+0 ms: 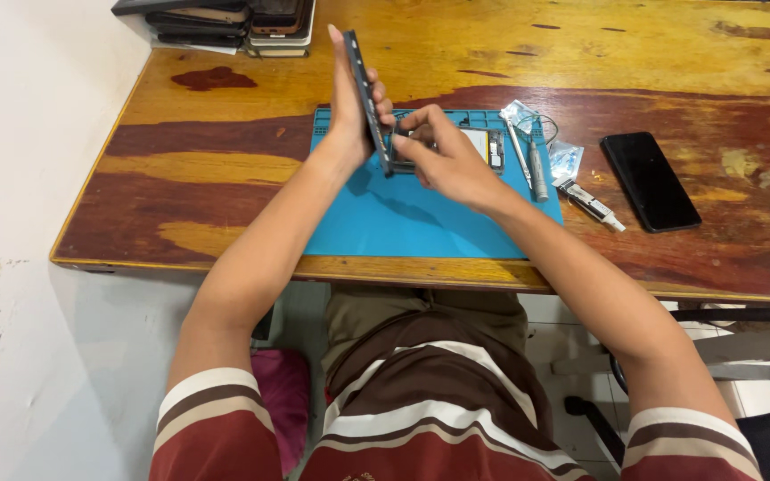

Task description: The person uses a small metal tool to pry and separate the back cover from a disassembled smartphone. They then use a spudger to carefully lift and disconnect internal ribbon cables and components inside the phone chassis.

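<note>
Holding a dark phone panel up on edge, left hand grips it over the blue mat's far-left corner, while right hand pinches at the opened phone body lying flat by the mat's far edge. Judging by that, panel looks lifted off w/ internals exposed; reassembly not yet done. Tweezers, screwdriver and glue tube sit at mat's right edge; black phone beyond, on the table.

Single head view, worn high, looking steeply down and forward over own chest and both forearms. Striped shirt at bottom edge, wooden table filling the middle, far edge cropped at top. Close range: blue work mat near centre, white wall along left side, floor and chair parts seen under table at right. No second view, so no overlap.
</note>
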Demonstrator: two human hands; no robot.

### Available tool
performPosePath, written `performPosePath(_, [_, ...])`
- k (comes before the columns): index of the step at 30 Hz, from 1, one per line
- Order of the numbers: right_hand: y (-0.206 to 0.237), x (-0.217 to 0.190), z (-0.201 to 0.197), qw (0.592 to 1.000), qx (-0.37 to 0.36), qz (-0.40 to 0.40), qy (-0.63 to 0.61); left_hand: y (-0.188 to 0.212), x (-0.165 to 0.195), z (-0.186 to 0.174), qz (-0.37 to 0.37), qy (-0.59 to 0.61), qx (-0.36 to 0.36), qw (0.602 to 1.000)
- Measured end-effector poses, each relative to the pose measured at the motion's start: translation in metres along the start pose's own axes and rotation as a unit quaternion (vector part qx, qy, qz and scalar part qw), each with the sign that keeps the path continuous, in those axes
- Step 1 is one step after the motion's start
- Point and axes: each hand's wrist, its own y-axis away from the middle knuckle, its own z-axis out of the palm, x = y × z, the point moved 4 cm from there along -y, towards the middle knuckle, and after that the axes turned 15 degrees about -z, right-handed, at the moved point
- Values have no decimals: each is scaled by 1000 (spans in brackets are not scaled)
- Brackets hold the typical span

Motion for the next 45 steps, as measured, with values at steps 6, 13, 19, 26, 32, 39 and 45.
performPosePath(6, [2,-6,7,990,-52,-86,96,3,-7,9,38,33,20,999])
performPosePath(13, [1,-14,0,998,-24,-26,52,14,1,18,90,-39,-35,995])
performPosePath(19, [-2,-24,-7,999,-24,16,-27,22,4,25,100,2,-85,991])
performPosePath(26, [-4,-24,-14,998,-15,-29,57,26,-1,26,68,-9,-95,993])
performPosePath(32, [-7,-11,-23,996,4,-54,73,22,-2,25,12,8,-111,994])
performPosePath(39, [-15,-2,-39,994,56,-79,-57,9,7,14,-13,46,-81,996])
performPosePath(45, [-15,-12,-59,986,97,-104,-86,-4,26,-15,-5,-137,96,986])
